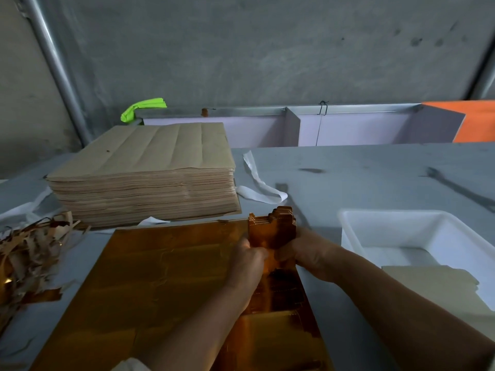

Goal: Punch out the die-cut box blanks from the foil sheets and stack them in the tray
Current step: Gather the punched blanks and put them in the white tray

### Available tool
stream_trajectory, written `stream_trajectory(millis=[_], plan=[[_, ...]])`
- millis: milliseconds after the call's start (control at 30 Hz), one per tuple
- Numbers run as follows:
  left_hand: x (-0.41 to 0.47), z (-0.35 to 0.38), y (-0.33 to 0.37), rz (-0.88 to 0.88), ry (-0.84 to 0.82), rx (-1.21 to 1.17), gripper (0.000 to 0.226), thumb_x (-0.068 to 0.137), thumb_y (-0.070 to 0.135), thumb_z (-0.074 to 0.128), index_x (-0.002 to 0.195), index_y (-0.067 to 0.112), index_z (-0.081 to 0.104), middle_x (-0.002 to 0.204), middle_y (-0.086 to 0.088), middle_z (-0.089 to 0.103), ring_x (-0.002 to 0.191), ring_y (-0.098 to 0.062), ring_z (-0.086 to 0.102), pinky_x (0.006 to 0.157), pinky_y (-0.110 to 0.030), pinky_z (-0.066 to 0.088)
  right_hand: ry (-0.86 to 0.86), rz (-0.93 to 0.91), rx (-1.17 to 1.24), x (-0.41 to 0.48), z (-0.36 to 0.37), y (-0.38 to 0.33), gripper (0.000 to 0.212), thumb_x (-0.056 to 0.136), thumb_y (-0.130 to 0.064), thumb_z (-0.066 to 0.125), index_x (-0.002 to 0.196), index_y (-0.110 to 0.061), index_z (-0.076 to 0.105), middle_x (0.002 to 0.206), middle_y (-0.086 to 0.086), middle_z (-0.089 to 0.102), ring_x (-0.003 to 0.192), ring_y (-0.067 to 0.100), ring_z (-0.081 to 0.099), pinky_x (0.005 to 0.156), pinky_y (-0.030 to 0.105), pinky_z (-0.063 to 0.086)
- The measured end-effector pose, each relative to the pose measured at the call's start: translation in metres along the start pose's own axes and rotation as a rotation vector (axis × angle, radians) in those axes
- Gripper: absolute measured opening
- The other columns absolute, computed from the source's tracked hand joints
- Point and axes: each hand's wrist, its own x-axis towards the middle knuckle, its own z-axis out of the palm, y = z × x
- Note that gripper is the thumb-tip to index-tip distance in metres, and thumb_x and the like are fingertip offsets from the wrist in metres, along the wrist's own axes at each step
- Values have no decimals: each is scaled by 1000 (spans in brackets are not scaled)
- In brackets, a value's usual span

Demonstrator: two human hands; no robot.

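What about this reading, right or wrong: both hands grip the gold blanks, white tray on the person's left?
Wrong side: the head view shows the white tray on the person's right. The left hand and right hand do grip the gold blanks.

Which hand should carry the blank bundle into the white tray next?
Right. The right hand and left hand both grip the foil blanks, but the white tray lies on the right hand's side; the left would have to cross.

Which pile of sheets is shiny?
The gold foil sheets lying nearest; the tall stack behind is dull brown, and the blanks in the white tray are pale.
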Motion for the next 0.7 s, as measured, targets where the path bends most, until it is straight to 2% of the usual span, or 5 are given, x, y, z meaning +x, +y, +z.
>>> stream_trajectory(millis=[200,333,467,567,700], plan=[[-6,2,4,-7,12,10,14,92,16,59,97,29,61,108,-24,67,101,-40,65,92,-53,51,49,24,-29,1,1,-1,30,76,13,61,104,5,67,103,24,68,97,38,65,98,49,49],[-4,1,4,-3,17,5,10,92,19,60,97,28,58,104,-15,67,93,-29,64,85,-44,51,104,0,7,2,-1,0,24,73,13,62,84,-6,70,82,12,69,80,26,65,75,38,54],[-5,1,2,1,35,-24,22,87,7,60,93,28,58,109,-23,66,89,-33,65,83,-48,54,97,10,-34,2,0,0,25,77,10,67,99,0,71,101,21,72,98,37,68,95,46,54],[-4,2,-2,4,20,-42,27,86,2,58,98,26,61,109,-28,65,99,-44,65,90,-59,52,106,29,-61,1,0,1,24,77,8,68,98,-3,73,100,19,73,98,34,69,95,45,55],[-4,3,-4,67,45,-24,19,91,5,54,98,20,62,106,-29,65,81,-27,59,76,-45,51,161,40,-70,3,0,0,25,74,12,60,97,6,67,91,24,67,84,32,62,90,49,53]])
